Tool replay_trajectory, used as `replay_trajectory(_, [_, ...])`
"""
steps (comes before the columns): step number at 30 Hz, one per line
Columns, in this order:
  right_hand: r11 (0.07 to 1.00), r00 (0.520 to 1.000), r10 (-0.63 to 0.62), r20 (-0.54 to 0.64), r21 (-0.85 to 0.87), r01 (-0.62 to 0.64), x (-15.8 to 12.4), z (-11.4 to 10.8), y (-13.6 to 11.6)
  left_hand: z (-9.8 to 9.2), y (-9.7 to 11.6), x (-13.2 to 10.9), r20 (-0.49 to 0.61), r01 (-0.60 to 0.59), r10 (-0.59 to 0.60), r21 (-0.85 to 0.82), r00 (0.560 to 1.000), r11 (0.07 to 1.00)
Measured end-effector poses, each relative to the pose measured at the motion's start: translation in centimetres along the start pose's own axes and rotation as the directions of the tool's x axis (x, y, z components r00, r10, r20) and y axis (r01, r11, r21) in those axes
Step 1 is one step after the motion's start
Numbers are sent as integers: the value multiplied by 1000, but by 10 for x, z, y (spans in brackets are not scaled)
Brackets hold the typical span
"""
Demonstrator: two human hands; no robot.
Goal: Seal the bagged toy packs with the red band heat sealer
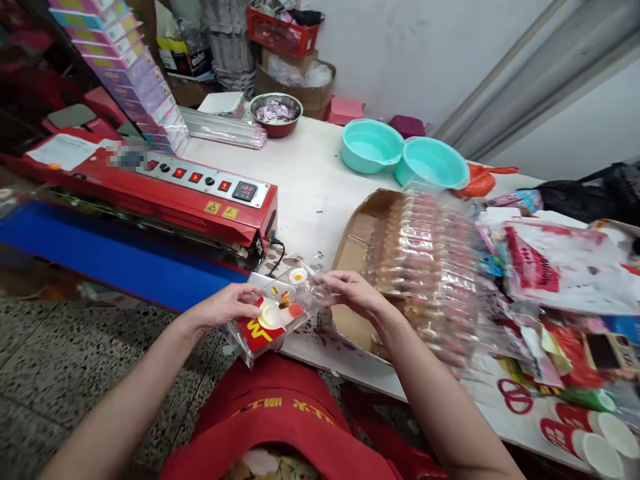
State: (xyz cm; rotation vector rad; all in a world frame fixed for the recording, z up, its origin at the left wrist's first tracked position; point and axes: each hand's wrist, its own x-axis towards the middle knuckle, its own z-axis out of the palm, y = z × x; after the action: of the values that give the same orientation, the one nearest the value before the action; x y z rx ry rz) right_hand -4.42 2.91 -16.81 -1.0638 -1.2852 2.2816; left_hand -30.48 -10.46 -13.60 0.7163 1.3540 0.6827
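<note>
Between my two hands is a clear plastic bag (260, 333) with a red and yellow piece, an egg-shaped piece and other small food-shaped pieces inside. My left hand (227, 307) grips the bag's left side, thumb over the front. At the right end, my right hand (350, 290) pinches the plastic edge between thumb and fingers. The bag hangs over the table's front edge, by the end of the blue conveyor belt (115, 257). That belt runs along a red sealing machine (200, 193) with lit switches and a digital display.
A cardboard box (350, 233) of packed clear bags (430, 267) stands right of my hands. Behind are two turquoise basins (373, 143) and a metal bowl (277, 113) of small packets. Scissors (515, 397), paper cups (575, 437) and mixed packaging (555, 267) crowd the right side.
</note>
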Motion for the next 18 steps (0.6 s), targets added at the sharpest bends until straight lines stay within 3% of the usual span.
replay_trajectory(2, [992, 982, 90, 165, -102, -74, 11, 10, 6, -15, -3, -5, -10, 15, -15, 34, 1000, 999])
replay_trajectory(4, [985, 969, 123, 214, -146, -93, 22, 19, 12, -32, -8, -9, -21, 32, -31, 62, 999, 998])
replay_trajectory(8, [992, 992, 122, 42, -29, -121, 36, 30, 30, -61, -31, -26, -25, 58, -59, -24, 998, 998])
replay_trajectory(10, [992, 991, 127, -30, 29, -126, 39, 33, 39, -68, -48, -32, -135, -5, -19, -176, 991, 984])
replay_trajectory(12, [992, 990, 126, -62, 26, -125, 39, 34, 47, -68, -64, -32, -331, -105, -8, -322, 944, 941])
replay_trajectory(14, [994, 991, 106, -86, -25, -109, 38, 35, 54, -62, -76, -27, -507, -189, -47, -404, 861, 895])
replay_trajectory(18, [987, 992, 49, -114, -149, -66, 37, 35, 63, -54, -85, -17, -708, -269, -87, -374, 701, 888])
